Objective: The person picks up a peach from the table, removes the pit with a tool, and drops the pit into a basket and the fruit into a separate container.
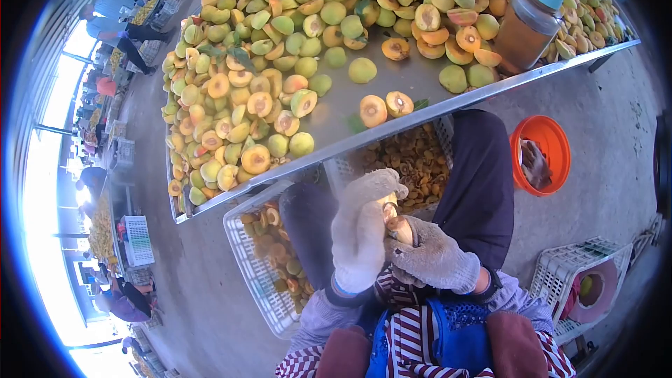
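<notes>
Apricot (400, 229) in right grip (432, 260) (at fingertips)

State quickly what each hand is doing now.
Left hand: closed on a fruit.
Right hand: closed, against the same fruit.

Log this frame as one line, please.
left hand: gloved, on fruit | right hand: gloved, gripping same fruit | below: white crate | table: heaped halved fruit, jar

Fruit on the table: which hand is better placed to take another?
Probably the left hand: it reaches up nearest the table edge, while the right hand sits lower, under the cut fruit.
</notes>
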A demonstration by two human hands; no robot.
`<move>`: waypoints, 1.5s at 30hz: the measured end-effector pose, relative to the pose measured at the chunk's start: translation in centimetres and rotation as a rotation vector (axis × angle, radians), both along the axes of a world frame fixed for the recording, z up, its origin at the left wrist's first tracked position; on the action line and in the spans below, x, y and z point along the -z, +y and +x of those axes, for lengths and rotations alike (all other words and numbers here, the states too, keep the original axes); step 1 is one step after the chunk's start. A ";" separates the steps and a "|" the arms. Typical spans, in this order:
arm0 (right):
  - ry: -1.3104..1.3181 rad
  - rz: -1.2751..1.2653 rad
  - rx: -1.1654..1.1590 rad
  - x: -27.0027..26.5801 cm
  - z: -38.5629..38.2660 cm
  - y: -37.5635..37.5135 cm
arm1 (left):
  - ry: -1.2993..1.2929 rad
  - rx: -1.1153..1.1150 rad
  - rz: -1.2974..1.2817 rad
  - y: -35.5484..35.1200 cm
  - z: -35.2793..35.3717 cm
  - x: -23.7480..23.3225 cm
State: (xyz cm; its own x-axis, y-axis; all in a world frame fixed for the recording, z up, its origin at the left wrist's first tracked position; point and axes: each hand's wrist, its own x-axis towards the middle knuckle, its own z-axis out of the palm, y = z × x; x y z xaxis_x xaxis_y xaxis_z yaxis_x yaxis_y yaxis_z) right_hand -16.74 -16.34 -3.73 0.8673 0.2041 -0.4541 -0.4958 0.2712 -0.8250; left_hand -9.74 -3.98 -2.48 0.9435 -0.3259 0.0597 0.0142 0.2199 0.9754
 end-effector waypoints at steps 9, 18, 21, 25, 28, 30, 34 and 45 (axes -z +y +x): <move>0.154 0.432 -0.133 -0.7 -0.3 -1.6 | -0.064 0.179 0.197 0.9 1.1 -1.3; 0.174 0.642 -0.086 1.2 -1.0 -1.4 | -0.039 0.320 0.341 1.2 2.3 -3.0; 0.185 0.752 -0.171 1.7 -1.4 -1.8 | -0.534 0.223 0.291 1.3 2.2 -1.6; 0.258 0.814 -0.043 2.2 -1.6 -0.4 | 0.034 0.391 0.419 1.3 2.8 -3.9; 0.214 0.693 -0.018 3.2 -1.6 -0.3 | 0.133 0.477 0.469 1.4 3.3 -3.7; 0.174 0.930 -0.152 4.5 -2.0 -1.0 | -0.300 0.435 0.368 1.5 3.2 -2.4; 0.232 1.069 -0.042 4.8 -2.9 -0.6 | -0.721 0.359 0.324 1.2 3.6 -1.7; 0.532 1.012 0.041 4.9 -3.4 -1.1 | 0.284 0.487 -0.181 0.1 1.8 -0.8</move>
State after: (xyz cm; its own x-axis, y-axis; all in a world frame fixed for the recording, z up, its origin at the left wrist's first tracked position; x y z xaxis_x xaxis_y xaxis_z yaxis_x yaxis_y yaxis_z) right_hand -20.14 -17.47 -8.63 0.6291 0.6611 -0.4088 -0.6920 0.7159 0.0929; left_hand -7.91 -3.86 -1.63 0.6753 -0.7334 -0.0783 0.4102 0.2852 0.8662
